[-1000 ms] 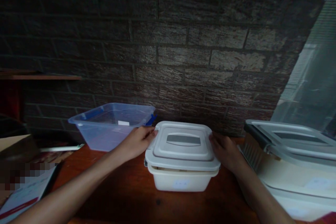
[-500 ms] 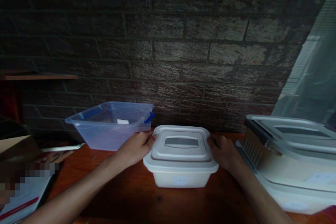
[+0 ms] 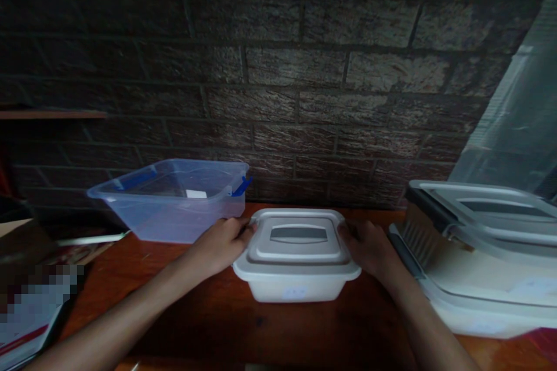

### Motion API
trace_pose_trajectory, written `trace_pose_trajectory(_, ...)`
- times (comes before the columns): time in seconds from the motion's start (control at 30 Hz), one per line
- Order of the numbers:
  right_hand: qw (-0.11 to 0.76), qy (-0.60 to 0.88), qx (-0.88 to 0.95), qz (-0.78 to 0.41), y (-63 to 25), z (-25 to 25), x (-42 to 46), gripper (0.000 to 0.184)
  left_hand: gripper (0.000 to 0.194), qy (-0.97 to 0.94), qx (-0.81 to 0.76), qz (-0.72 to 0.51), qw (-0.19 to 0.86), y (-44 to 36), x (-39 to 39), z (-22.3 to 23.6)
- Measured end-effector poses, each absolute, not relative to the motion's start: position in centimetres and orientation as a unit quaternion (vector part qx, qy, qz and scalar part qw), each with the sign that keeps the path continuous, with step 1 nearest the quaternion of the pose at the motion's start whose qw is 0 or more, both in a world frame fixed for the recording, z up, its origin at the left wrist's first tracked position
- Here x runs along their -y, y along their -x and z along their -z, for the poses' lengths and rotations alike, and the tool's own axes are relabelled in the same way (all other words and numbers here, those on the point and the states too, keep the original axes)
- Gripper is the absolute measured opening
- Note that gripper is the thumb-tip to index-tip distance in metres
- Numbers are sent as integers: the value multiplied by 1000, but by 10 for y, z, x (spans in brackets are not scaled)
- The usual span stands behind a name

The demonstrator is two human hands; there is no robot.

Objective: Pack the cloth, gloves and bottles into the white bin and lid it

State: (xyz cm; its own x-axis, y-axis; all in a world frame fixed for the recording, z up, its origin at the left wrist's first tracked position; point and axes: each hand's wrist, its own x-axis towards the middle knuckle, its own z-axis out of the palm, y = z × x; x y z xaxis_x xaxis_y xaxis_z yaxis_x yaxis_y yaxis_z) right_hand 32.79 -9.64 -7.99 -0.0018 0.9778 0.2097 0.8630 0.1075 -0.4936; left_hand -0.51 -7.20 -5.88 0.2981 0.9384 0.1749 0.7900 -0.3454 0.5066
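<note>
A small white lidded storage box [image 3: 298,252] with a grey inset on its lid sits before me on the wooden table. My left hand [image 3: 228,240] grips its left side near the lid's rim, thumb and fingers closed there. On the opposite side my right hand [image 3: 368,243] is closed around the rim, its fingertips partly hidden in shadow. The lid lies flat over the box, and a pale label shows on the front wall. Just left of it stands an open clear bluish plastic bin [image 3: 174,203] with blue latches and a white label.
At the right, larger white lidded boxes [image 3: 487,261] are stacked close to my right forearm. A cardboard box [image 3: 21,243] and printed papers lie at the far left. Behind the wooden table [image 3: 174,313] rises a dark brick wall [image 3: 278,110]. A shelf [image 3: 52,114] juts in on the left.
The view has shifted slightly, with the table and bins displaced a little in the picture. Both hands keep hold of the white box, whose lid remains on.
</note>
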Motion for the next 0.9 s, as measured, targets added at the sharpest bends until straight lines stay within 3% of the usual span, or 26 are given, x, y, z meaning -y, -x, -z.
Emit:
trace_pose_trajectory(0.3,231,674,696,-89,-328,83,98,35,38,-778,-596,-156,123,2,76,57)
trace_pose_trajectory(0.57,225,688,689,-20,-329,87,106,36,52,-780,-618,-84,45,2,76,66)
trace_pose_trajectory(0.73,326,645,688,-64,-337,104,97,37,57,-767,-639,-51,18,-2,79,63)
trace_pose_trajectory(0.9,497,579,578,-290,-331,123,94,49,57,-757,-645,-95,50,2,81,64)
